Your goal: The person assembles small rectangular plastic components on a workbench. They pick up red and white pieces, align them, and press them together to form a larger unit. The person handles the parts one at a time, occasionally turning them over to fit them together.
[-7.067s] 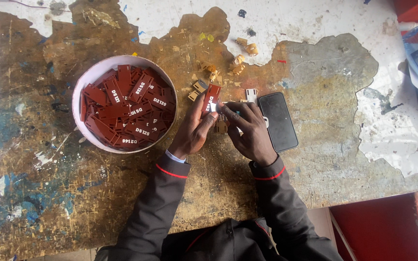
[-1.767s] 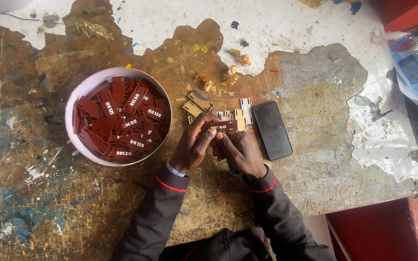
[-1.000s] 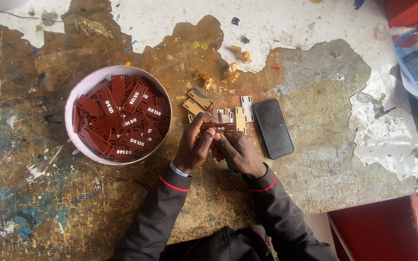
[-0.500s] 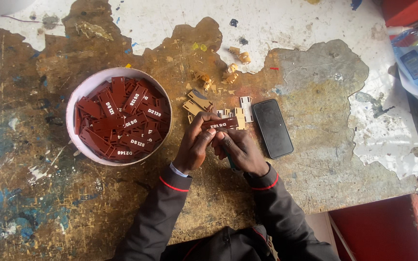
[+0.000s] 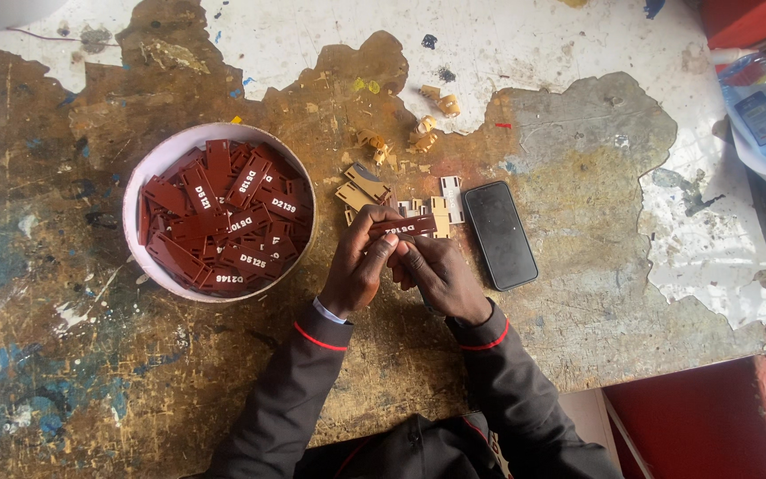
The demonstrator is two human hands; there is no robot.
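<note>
Your left hand [image 5: 361, 270] and right hand [image 5: 441, 275] both pinch one dark red tag [image 5: 403, 228] at the fingertips, over the worn table [image 5: 578, 310]. Tag's long axis runs left-right, just right of the white bowl [image 5: 148, 177] of red tags; black phone [image 5: 500, 234] lies near, on the right.

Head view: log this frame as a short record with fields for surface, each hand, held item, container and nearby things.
surface: worn wooden table, peeling white paint
left hand: grips the dark red tag
right hand: pinches the same tag
held item: flat tag with white lettering, off the table
container: white bowl of like red tags, left of the hands
nearby: black phone face up; tan plastic pieces
</note>
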